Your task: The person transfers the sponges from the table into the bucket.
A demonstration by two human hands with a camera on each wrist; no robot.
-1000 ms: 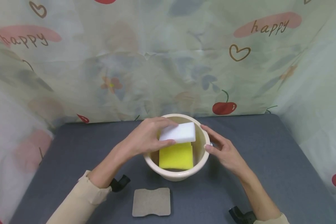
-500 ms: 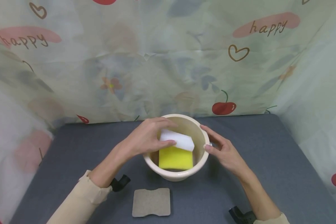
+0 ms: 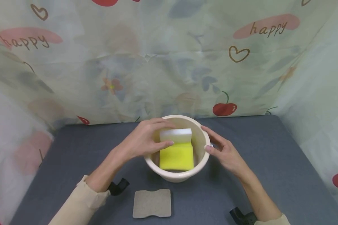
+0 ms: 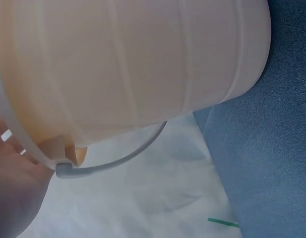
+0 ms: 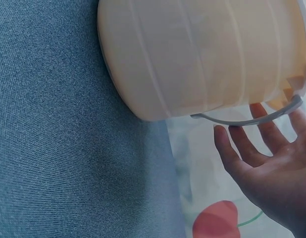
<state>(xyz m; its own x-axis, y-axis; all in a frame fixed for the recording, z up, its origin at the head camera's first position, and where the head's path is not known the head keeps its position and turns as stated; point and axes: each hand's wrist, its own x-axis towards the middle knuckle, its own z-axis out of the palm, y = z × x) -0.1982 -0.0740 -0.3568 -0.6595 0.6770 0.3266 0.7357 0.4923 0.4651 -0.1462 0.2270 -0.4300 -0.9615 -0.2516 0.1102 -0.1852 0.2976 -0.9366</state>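
Observation:
A cream bucket (image 3: 176, 179) stands upright in the head view, its handle (image 4: 118, 161) hanging in the left wrist view. Inside lies a yellow sponge (image 3: 176, 158), and behind it a white sponge block (image 3: 176, 136) stands on edge. My left hand (image 3: 149, 136) reaches over the bucket's left rim with fingers spread; its thumb overlaps the white block in this view, with nothing pinched. My right hand (image 3: 225, 150) touches the right rim with thumb and index finger. Its other fingers (image 5: 244, 144) are spread beside the handle in the right wrist view.
A flat grey-brown piece with notched edges (image 3: 152, 203) lies on the dark grey tabletop (image 3: 270, 175) in front of the bucket. A printed curtain (image 3: 157, 84) rises behind the table, with light sheeting on both sides.
The white sponge block, earlier held in my left hand above the yellow one, has tipped and dropped down into the bucket, out of the left fingers. The right hand stays at the rim.

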